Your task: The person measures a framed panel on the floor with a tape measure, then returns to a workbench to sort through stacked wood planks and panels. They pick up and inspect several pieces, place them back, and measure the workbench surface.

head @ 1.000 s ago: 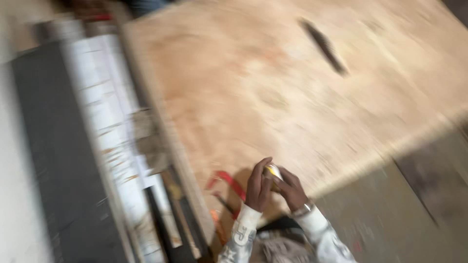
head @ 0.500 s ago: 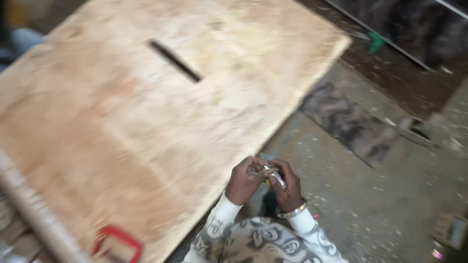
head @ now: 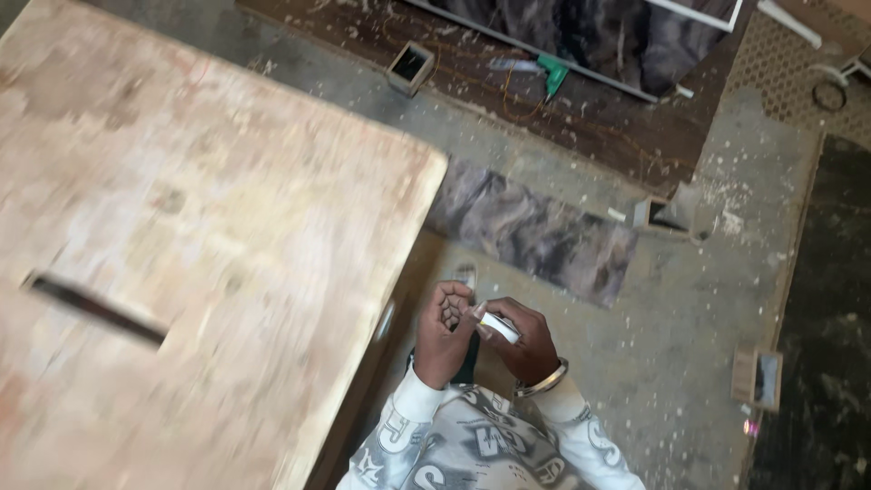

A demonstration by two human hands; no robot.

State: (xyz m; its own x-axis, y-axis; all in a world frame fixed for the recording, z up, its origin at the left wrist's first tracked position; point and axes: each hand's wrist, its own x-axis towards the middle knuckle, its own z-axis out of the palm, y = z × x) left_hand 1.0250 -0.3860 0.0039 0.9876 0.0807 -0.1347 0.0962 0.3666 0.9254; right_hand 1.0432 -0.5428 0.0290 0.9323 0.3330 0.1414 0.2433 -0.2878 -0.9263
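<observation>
Table [head: 181, 236]: a broad, worn plywood top fills the left of your view, with a dark narrow slot [head: 95, 308] cut through it near the left edge. Its near corner ends just left of your hands.
Floor [head: 671, 345]: grey concrete strewn with sawdust and chips lies under and to the right of you.
Marbled panel [head: 535, 236]: a grey, stone-patterned offcut lies flat on the floor just beyond your hands, running out from under the table's corner.
Dark board [head: 562, 109]: a brown sheet lies further off at the top, with a green-handled tool [head: 552, 74] resting on it.
Small boxes: one open wooden box [head: 410, 65] sits near the top, another [head: 758, 377] stands on the floor well to your right.
Left hand [head: 446, 331]: you hold it curled, fingers bent in towards the palm, thumb side meeting the right hand; its fingertips touch the end of the small object.
Right hand [head: 522, 340]: closed in a pinch around the small object, a metal bangle [head: 543, 381] on the wrist.
Small white object [head: 499, 327]: a short, pale, roughly cylindrical piece held between both your hands, above the floor and just off the table's edge. What it is, you cannot tell from here.
</observation>
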